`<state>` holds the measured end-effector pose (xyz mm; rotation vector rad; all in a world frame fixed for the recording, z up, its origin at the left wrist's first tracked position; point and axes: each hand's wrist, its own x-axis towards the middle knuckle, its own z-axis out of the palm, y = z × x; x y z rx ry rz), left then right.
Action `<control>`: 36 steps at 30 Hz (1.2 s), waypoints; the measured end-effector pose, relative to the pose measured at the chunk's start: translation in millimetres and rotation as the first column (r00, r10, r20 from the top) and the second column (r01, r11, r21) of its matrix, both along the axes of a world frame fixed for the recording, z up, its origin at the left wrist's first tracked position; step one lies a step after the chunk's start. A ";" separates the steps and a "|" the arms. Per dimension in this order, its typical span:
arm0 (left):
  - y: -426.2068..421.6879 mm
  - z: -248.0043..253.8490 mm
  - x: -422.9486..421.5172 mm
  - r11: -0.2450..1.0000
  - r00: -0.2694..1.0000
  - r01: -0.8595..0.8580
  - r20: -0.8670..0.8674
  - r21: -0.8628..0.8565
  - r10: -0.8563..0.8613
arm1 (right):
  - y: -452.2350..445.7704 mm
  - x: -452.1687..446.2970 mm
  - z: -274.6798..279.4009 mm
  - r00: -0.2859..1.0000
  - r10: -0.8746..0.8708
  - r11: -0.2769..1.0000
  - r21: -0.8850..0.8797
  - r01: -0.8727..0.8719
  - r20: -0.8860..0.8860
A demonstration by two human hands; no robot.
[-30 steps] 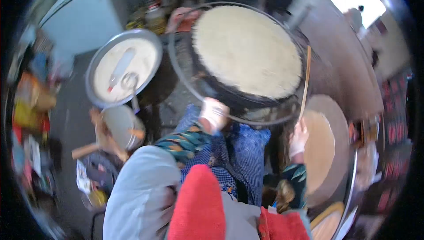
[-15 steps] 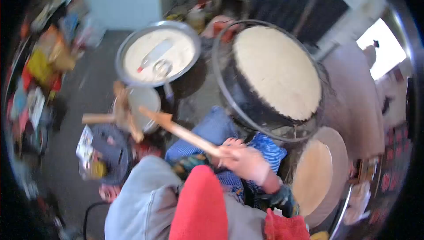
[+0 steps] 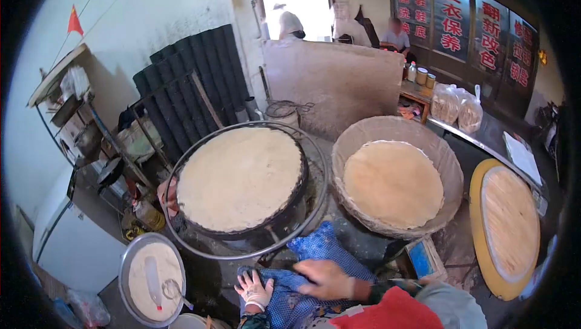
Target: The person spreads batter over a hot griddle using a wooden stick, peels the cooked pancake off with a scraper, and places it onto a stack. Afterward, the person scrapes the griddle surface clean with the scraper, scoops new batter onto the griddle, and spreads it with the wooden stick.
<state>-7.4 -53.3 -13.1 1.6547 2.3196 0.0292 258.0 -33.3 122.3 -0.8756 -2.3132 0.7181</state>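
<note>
My left hand [image 3: 254, 291] lies palm down with its fingers spread, on the edge of a blue checked cloth [image 3: 324, 245] draped over my lap. Over the same cloth is my right hand [image 3: 327, 279], smeared by motion; I cannot make out how its fingers are set, and no tool shows in it. Ahead of both hands stands a large round griddle covered by a pale flat layer of batter or dough [image 3: 242, 177], inside a metal ring [image 3: 275, 246]. To the right, a cloth-lined basket [image 3: 393, 124] holds a round tan flatbread [image 3: 393, 184].
At lower left, a metal basin [image 3: 126, 274] of pale batter holds a bottle [image 3: 152, 280] and a ladle [image 3: 172, 289]. A yellow-rimmed round board [image 3: 476, 226] leans at right. Beyond are a table with bagged food [image 3: 445, 108], a partition [image 3: 333, 81] and people [image 3: 396, 38].
The view has swung right and up, bringing the basket, the table and the people more fully into sight. The wooden stick that my right hand held is no longer seen in it.
</note>
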 end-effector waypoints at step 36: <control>36.6 -4.6 40.3 0.969 0.936 0.229 -0.252 -0.095 -0.246 | -93.6 302.4 -260.3 0.067 -0.758 0.261 0.208 0.943 0.648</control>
